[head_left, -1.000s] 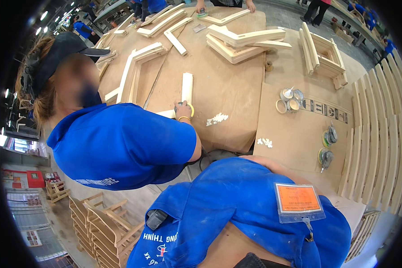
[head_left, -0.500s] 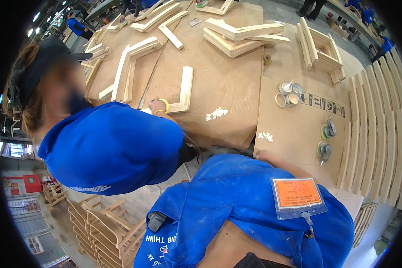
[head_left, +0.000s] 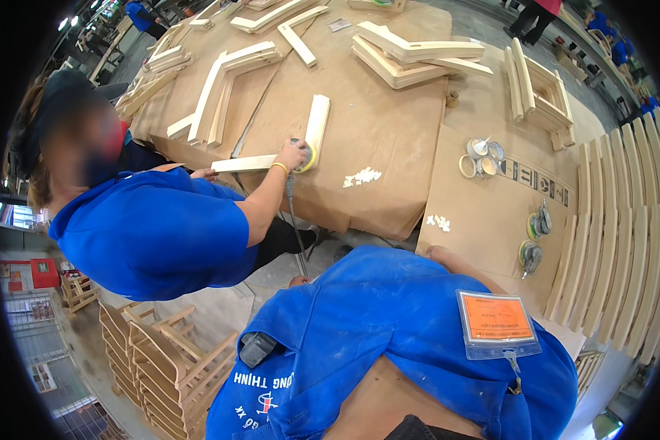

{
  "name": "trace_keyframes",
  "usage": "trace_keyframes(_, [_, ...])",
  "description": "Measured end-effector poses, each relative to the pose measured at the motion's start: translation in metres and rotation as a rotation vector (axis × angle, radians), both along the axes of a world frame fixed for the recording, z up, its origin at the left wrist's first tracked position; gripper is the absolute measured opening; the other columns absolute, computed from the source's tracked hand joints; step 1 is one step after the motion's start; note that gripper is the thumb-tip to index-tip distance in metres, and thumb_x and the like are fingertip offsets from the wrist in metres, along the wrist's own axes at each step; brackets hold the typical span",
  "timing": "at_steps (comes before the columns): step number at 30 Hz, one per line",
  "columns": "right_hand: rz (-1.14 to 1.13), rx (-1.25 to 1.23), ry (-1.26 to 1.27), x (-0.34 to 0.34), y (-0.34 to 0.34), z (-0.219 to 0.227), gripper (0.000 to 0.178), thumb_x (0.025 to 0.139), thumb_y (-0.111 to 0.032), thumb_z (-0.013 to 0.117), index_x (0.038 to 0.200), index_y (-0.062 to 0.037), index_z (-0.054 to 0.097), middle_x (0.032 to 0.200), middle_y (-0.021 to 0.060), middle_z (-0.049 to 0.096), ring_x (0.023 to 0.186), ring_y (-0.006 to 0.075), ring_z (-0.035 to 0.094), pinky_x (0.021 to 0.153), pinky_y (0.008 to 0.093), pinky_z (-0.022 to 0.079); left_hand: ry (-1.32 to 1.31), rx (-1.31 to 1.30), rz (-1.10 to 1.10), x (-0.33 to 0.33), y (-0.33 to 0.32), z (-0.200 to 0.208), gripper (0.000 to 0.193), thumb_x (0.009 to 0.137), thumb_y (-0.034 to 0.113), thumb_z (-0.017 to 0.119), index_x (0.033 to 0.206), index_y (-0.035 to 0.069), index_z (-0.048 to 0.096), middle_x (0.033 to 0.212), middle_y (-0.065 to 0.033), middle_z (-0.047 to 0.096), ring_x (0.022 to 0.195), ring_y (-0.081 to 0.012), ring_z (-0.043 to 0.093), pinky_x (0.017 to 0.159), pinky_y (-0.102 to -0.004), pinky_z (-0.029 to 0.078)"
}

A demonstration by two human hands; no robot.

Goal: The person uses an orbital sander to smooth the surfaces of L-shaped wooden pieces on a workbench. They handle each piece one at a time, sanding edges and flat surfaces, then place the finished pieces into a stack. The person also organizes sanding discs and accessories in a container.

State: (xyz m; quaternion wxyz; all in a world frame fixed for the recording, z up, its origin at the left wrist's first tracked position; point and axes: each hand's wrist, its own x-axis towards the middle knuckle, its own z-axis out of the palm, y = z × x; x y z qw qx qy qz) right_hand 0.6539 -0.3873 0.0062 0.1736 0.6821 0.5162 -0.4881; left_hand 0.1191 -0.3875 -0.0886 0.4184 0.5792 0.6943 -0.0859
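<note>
My right hand (head_left: pixel 438 254) rests at the front edge of the cardboard-covered table (head_left: pixel 455 191), just below a small pile of white scraps (head_left: pixel 438 222). Its fingers are mostly hidden by my blue shirt. Only a sliver of my left hand (head_left: pixel 298 281) shows beside the shirt, off the table, so its grip is unclear. To my left, a co-worker's hand (head_left: pixel 292 155) presses a round sander (head_left: pixel 303 154) on the corner of an L-shaped wooden piece (head_left: pixel 317 121). The co-worker's other hand (head_left: pixel 204 174) is at that piece's left end.
Two sanders (head_left: pixel 531 257) lie at the right, below open tins (head_left: pixel 484 158). Curved slats (head_left: pixel 601 271) line the right edge. Angled wooden parts (head_left: pixel 411 55) are stacked farther back, near a wooden frame (head_left: pixel 543 99). Stacked chair frames (head_left: pixel 161 367) stand behind on the left.
The co-worker's arm has reached right, bringing the sander to the wooden piece's corner. A bit of my left hand has come into view. My right hand stays at the table edge.
</note>
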Motion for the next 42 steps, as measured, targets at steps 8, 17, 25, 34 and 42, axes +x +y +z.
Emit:
trace_keyframes(8, [0.019, 0.043, -0.036, 0.002, 0.002, 0.002, 0.039, 0.076, -0.033, 0.063, 0.106, -0.0079, 0.065, 0.107, 0.0171, 0.064, 0.102, 0.0318, 0.06, 0.088, 0.0406, 0.047, -0.029, 0.007, 0.031, -0.002, 0.011, 0.001, 0.026, 0.075, 0.026, 0.067, 0.099, 0.016, 0.069, 0.105, -0.0046, 0.062, 0.107, -0.0227, 0.052, 0.095, -0.0485, 0.035])
trace_keyframes(17, [0.011, 0.081, -0.071, 0.001, 0.0, -0.012, 0.039, 0.075, -0.033, 0.064, 0.103, -0.0067, 0.065, 0.104, 0.0174, 0.064, 0.1, 0.0322, 0.06, 0.087, 0.0408, 0.047, -0.042, -0.016, 0.085, -0.01, -0.01, -0.02, 0.027, 0.074, 0.028, 0.068, 0.097, 0.015, 0.069, 0.104, -0.0075, 0.063, 0.104, -0.0248, 0.054, 0.093, -0.0464, 0.038])
trace_keyframes(25, [-0.001, 0.113, -0.058, 0.003, -0.007, -0.004, 0.038, 0.075, -0.036, 0.063, 0.098, -0.0068, 0.067, 0.098, 0.0177, 0.066, 0.095, 0.0336, 0.061, 0.082, 0.0416, 0.048, -0.069, -0.01, 0.141, -0.007, -0.011, -0.017, 0.028, 0.073, 0.03, 0.069, 0.095, 0.014, 0.07, 0.103, -0.0101, 0.063, 0.102, -0.0267, 0.055, 0.091, -0.0445, 0.04])
trace_keyframes(34, [-0.001, 0.109, -0.053, 0.005, -0.013, -0.007, 0.037, 0.075, -0.036, 0.063, 0.097, -0.0069, 0.067, 0.098, 0.0177, 0.066, 0.095, 0.0336, 0.061, 0.082, 0.0416, 0.048, -0.086, 0.039, 0.144, -0.015, 0.035, 0.01, 0.029, 0.071, 0.032, 0.07, 0.093, 0.013, 0.07, 0.101, -0.013, 0.064, 0.099, -0.0288, 0.057, 0.089, -0.0424, 0.042])
trace_keyframes(42, [-0.003, 0.119, -0.038, 0.0, -0.014, -0.013, 0.037, 0.075, -0.035, 0.063, 0.097, -0.0069, 0.067, 0.098, 0.0177, 0.066, 0.094, 0.0336, 0.062, 0.082, 0.0416, 0.048, -0.055, -0.026, 0.114, -0.026, -0.01, -0.037, 0.031, 0.07, 0.034, 0.071, 0.092, 0.012, 0.071, 0.1, -0.0156, 0.064, 0.097, -0.0307, 0.059, 0.087, -0.0405, 0.044])
